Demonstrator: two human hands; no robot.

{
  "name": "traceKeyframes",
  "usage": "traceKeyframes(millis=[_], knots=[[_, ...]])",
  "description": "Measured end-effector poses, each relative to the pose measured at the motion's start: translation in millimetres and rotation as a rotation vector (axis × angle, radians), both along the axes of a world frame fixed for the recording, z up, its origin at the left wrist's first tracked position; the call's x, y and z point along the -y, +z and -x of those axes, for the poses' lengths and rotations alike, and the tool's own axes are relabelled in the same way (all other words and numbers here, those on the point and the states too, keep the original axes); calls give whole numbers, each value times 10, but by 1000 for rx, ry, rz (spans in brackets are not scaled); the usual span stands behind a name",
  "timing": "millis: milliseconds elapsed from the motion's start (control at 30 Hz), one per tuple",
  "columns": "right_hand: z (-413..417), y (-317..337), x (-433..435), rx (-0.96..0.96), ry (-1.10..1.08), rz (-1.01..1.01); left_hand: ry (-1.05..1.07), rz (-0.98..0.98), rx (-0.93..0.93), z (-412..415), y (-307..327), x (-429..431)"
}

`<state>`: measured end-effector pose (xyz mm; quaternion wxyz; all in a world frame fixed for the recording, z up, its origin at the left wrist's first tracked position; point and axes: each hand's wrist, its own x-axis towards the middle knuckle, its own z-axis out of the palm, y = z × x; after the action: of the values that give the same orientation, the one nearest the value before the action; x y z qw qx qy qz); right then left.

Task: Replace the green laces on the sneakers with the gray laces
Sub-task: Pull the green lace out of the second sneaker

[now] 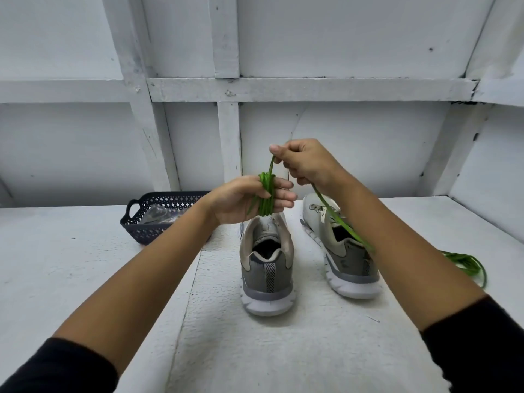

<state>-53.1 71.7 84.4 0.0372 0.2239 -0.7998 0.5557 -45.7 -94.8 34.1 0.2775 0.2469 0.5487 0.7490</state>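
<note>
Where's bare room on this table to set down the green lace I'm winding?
Bare table left of the left sneaker, in front of the basket, and the near strip before both heels. Crowded right of the right sneaker, where a loose green lace lies.
</note>
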Motion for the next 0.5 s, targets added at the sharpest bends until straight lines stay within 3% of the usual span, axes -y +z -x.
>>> traceKeyframes(millis=[133, 300, 433, 500], knots=[[160, -334, 48, 149, -9, 45, -116, -88, -42, -24, 62, -26], [-81, -750, 133, 279, 20, 69, 119, -297, -23, 45, 126, 46], [-297, -615, 116, 123, 7, -243, 440, -156, -82, 160, 103, 79], [-369, -469, 105, 38, 30, -385, 490, -28, -107, 189, 55, 64]])
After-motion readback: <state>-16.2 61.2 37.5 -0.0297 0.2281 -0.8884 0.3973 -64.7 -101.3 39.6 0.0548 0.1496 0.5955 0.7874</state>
